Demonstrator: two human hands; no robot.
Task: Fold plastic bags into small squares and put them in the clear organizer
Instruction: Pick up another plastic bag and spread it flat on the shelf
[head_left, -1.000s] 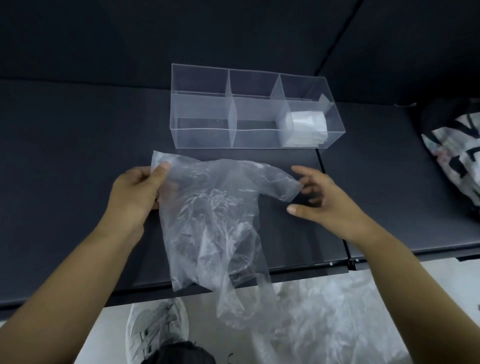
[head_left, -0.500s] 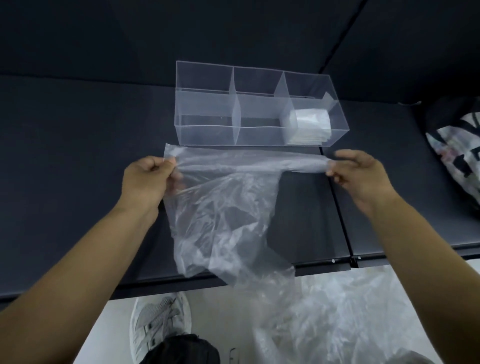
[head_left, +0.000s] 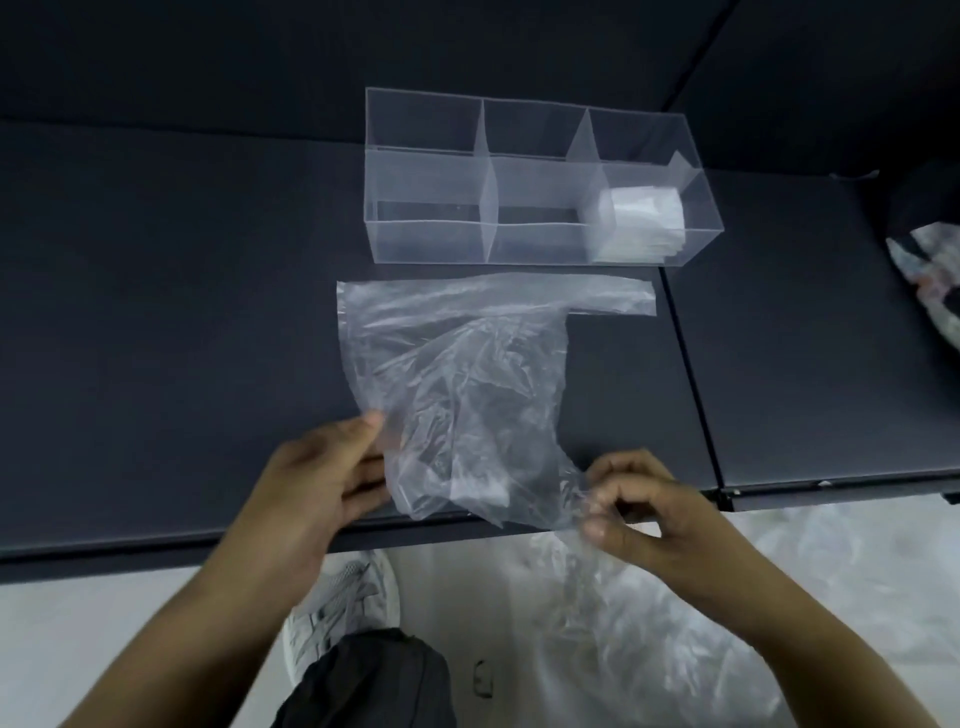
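I see the plastic bag (head_left: 457, 374) lying spread on the dark tabletop (head_left: 156, 312), just near of the clear organizer (head_left: 519, 171) and not touching it. Its far edge runs almost parallel to the organizer's near wall, and one long handle strip reaches out to the right from the far right corner. The body of the bag is wrinkled, and its near end comes to the near edge of the tabletop, where both hands meet it. The left hand (head_left: 322, 478) has its grip on the near left edge of the bag, with the thumb on top and the fingers showing through the film from under it. The right hand (head_left: 639, 514) has curled fingers, and its grip pinches the near right corner of the bag, slightly past the tabletop edge. The organizer has three compartments in a row; the right one holds a stack of folded bags (head_left: 639, 218), white and square, and I see nothing in the other two. On the floor below the right hand lies a loose pile of plastic bags (head_left: 675, 623). Below the left hand I see a light shoe (head_left: 343, 597) on the floor. At the far right edge a patterned cloth (head_left: 935, 280) lies on the neighbouring panel.
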